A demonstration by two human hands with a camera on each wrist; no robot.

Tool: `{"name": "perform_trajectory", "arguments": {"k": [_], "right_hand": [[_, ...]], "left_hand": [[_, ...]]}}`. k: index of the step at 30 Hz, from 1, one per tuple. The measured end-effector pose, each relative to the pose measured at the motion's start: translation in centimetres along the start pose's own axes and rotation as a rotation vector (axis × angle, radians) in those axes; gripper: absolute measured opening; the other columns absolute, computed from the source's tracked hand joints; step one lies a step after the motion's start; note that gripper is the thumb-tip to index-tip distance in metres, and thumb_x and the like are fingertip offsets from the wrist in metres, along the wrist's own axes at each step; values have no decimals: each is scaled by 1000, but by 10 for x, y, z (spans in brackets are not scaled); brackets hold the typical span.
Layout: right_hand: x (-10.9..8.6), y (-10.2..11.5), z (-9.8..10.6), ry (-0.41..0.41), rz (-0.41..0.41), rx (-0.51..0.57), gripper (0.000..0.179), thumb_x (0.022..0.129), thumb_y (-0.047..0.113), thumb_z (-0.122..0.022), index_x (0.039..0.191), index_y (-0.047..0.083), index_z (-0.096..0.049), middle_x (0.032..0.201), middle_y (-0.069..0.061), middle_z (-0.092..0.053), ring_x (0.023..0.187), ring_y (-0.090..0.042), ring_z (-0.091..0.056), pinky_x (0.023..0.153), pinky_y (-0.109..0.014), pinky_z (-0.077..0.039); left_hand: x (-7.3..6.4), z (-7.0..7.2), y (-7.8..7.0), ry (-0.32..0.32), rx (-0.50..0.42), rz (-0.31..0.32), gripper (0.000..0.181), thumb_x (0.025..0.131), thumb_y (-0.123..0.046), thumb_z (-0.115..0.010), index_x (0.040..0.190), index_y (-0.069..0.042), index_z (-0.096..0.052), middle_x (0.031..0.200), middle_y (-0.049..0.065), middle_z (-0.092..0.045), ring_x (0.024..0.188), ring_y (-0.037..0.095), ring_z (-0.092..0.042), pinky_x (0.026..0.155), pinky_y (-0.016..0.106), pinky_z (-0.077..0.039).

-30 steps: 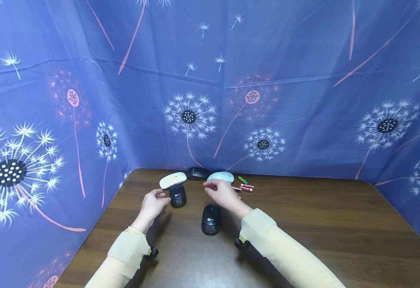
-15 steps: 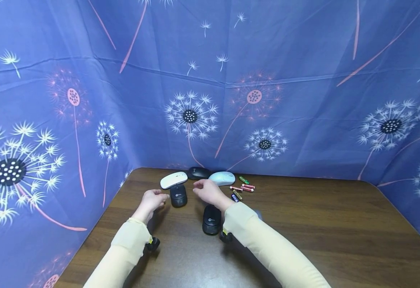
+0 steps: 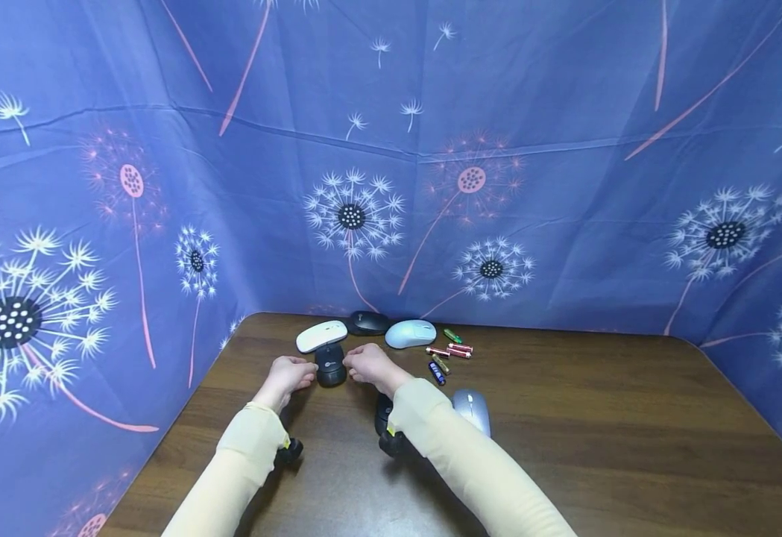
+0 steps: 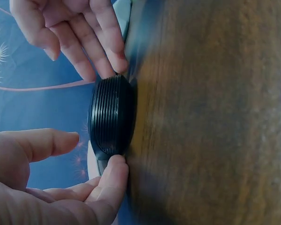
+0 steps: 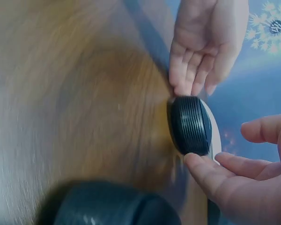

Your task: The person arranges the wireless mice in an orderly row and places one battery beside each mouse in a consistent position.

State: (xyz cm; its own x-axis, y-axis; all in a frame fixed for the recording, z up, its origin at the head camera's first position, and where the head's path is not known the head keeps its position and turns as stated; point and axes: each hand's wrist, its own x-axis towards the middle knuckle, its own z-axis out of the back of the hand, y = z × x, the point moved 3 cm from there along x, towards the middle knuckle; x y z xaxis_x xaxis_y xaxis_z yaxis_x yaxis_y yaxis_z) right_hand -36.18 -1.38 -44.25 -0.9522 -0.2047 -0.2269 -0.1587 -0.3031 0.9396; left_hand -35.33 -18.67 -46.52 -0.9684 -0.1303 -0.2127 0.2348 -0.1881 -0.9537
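Note:
A black computer mouse [image 3: 330, 364] lies on the table between my two hands, its ribbed rear end [image 4: 110, 117] facing the wrist cameras. At its left side is my left hand [image 3: 285, 377], the fingertips right at the mouse's lower edge and the thumb held apart. My right hand [image 3: 373, 367] reaches in from the other side with fingers extended. In the right wrist view, one right fingertip [image 5: 192, 159] meets the mouse's near side. The thumb of that hand stands away from the mouse.
Behind are a white mouse [image 3: 321, 336], another black mouse [image 3: 368, 322] and a light blue mouse [image 3: 409, 333]. Several small batteries [image 3: 459, 350] lie right of these. A further black mouse [image 3: 382, 414] is partly hidden by my right sleeve, with a grey mouse [image 3: 473, 409] beyond it.
My right hand has moved left from in front of the light blue mouse to the black mouse's right side. The batteries and grey mouse have come into view. My left hand barely moved.

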Motion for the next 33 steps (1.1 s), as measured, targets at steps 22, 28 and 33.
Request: {"name": "perform_trajectory", "arguments": {"k": [22, 28, 33], "right_hand": [[5, -9, -7, 24, -39, 123, 34, 89, 2, -49, 119, -13, -56, 109, -22, -63, 97, -31, -62, 88, -40, -52], [5, -9, -7, 15, -33, 103, 34, 90, 2, -49, 118, -14, -56, 108, -21, -63, 94, -30, -63, 87, -39, -53], [3, -8, -8, -13, -41, 92, 32, 89, 2, -49, 116, -14, -57, 109, -23, -63, 91, -30, -65, 84, -37, -54]], "left_hand": [[9, -7, 0, -42, 101, -16, 24, 85, 3, -58, 104, 18, -59, 75, 9, -64, 61, 11, -59, 62, 27, -57], [9, -6, -1, -25, 69, 7, 25, 86, 4, -57, 107, 18, -57, 82, 14, -65, 63, 14, -61, 67, 32, -58], [7, -6, -1, -7, 39, 11, 27, 86, 6, -56, 109, 20, -54, 91, 20, -64, 66, 15, -62, 70, 34, -58]]}}
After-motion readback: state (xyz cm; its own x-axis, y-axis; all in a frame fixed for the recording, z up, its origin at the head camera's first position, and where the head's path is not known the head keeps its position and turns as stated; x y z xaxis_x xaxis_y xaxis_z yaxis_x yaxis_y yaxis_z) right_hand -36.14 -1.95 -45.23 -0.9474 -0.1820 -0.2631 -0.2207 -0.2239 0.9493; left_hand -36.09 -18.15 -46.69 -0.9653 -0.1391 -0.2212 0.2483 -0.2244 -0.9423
